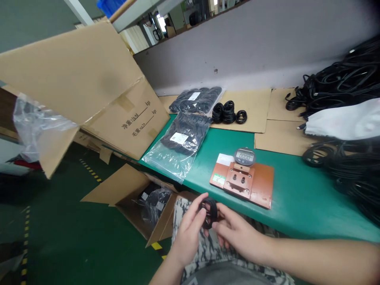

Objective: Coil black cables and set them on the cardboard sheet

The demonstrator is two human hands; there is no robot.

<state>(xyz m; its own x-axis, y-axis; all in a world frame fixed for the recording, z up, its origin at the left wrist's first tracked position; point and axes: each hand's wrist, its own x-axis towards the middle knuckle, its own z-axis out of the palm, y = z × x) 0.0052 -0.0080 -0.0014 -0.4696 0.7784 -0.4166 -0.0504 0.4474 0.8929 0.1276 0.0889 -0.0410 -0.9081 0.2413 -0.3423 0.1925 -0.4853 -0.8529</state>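
A small coil of black cable (211, 212) sits between my hands, low in the view and just off the front edge of the green bench. My left hand (189, 231) grips its left side with the fingers curled around it. My right hand (234, 229) holds the right side, and the fingers partly hide the coil. Nearest to my hands on the bench is a digital thickness gauge (245, 157) mounted on a copper-coloured fixture plate (261, 186). The display reads all zeros.
Bagged black coils (185, 144) and three loose coils (228, 113) lie on the bench and cardboard sheets. Black cable heaps (341, 83) fill the right side. A large carton (89, 87) stands at left, above an open floor carton (133, 194).
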